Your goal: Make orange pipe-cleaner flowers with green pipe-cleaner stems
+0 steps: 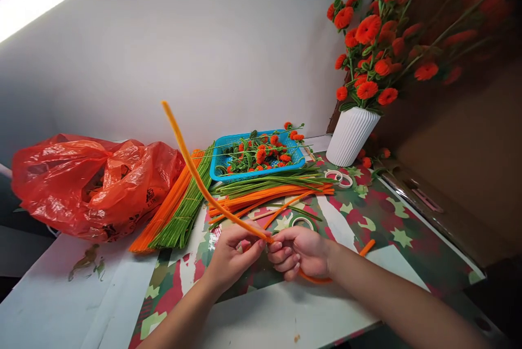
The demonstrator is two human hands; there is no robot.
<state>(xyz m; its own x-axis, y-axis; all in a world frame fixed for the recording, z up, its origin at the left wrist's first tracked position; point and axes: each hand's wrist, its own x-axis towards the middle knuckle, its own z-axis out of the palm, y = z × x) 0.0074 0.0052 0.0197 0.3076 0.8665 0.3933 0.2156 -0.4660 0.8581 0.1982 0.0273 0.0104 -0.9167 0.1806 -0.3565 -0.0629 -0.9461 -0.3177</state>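
Observation:
A long orange pipe cleaner (196, 175) is pinched near its middle by both hands, over the table's front part. My left hand (234, 256) grips it between thumb and index finger, and its free part curves up and to the left. Close against it, my right hand (299, 254) pinches the same pipe cleaner with its fingers curled. The other part bends below my right hand and shows again beyond the right forearm. Just behind the hands lie loose orange pipe cleaners (244, 202), green ones (277, 179) and a roll of green tape (302, 222).
A blue basket (216, 161) holds orange flowers and green stems. Orange and green bundles (179, 218) lie beside a red plastic bag (93, 186) at left. A white vase (351, 137) of orange flowers stands at back right, near white tape rolls (345, 180). White paper (269, 316) lies in front.

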